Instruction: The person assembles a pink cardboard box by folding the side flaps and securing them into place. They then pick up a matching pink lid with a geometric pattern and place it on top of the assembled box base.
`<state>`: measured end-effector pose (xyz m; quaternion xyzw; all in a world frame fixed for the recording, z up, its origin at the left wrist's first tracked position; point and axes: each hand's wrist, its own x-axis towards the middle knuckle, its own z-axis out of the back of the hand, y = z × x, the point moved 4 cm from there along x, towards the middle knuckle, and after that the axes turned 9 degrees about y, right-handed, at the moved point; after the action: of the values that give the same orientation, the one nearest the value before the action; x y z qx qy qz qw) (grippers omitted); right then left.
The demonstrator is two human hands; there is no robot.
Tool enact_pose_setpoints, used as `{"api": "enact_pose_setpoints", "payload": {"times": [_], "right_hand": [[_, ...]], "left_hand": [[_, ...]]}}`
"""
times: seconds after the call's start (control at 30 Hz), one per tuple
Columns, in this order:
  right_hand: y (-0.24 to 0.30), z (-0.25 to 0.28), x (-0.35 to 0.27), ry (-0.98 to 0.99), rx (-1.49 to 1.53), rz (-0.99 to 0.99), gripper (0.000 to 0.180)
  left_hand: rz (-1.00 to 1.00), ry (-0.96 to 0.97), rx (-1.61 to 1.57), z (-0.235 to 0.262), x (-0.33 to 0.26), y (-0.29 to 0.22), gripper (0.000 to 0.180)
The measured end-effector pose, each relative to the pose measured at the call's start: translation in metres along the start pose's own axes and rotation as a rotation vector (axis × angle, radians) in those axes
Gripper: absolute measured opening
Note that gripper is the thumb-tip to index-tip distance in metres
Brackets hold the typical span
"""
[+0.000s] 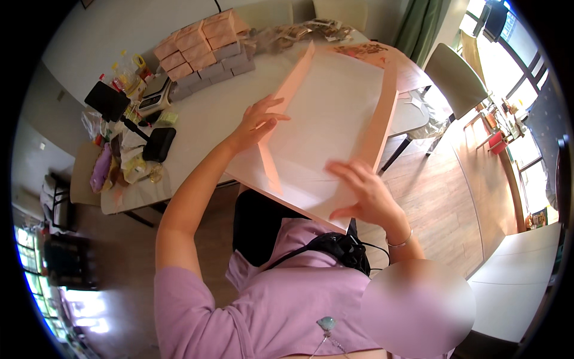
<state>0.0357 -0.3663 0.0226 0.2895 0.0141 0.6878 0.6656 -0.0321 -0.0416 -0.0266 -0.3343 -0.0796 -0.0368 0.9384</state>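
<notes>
A large flat sheet (323,113), white on its upper face, lies tilted in front of me and reaches past the table's near edge towards my body. Peach-coloured strips run along its sides: the left strip (291,84) is bent with a kink near its middle, and the right strip (382,110) stands along the far side. My left hand (257,124) is at the kink of the left strip, fingers stretched and apart. Over the sheet's near right part is my right hand (365,194), fingers spread and slightly blurred. Whether it touches the sheet I cannot tell.
Stacked peach and grey boxes (200,51) stand at the back of the white table (203,110). A black stand (158,143), a scale (152,99), bottles and bags crowd its left end. A chair (457,81) is at the right, and a white surface (520,281) lies lower right.
</notes>
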Motion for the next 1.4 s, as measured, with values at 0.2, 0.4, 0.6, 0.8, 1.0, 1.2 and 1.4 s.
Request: {"api": "enact_pose_setpoints", "payload": {"times": [0.2,0.4,0.6,0.8,1.0,1.2,1.4], "right_hand": [[-0.010,-0.029,0.008,0.052,-0.085,-0.047,0.028],[-0.020,-0.006,0.031,-0.182,0.024,-0.112,0.024],[-0.027,-0.007,0.040,-0.081,0.052,-0.184,0.027],[-0.034,-0.019,0.039,0.073,-0.001,-0.159,0.026],[-0.040,-0.025,0.042,0.171,-0.036,-0.158,0.025],[-0.047,-0.018,0.051,0.181,-0.076,-0.176,0.025],[-0.063,-0.021,0.055,0.195,-0.099,-0.125,0.021]], "left_hand": [[-0.107,0.316,-0.389,0.017,-0.020,-0.015,0.032],[-0.043,0.316,-0.144,0.012,-0.031,-0.026,0.017],[0.118,0.318,0.226,-0.004,-0.023,-0.020,0.013],[0.169,0.291,0.259,-0.007,-0.017,-0.013,0.014],[0.156,0.278,0.299,-0.010,-0.015,-0.015,0.013],[0.161,0.194,0.331,-0.014,-0.010,-0.013,0.011],[0.157,0.118,0.379,-0.012,-0.003,-0.018,0.013]]}}
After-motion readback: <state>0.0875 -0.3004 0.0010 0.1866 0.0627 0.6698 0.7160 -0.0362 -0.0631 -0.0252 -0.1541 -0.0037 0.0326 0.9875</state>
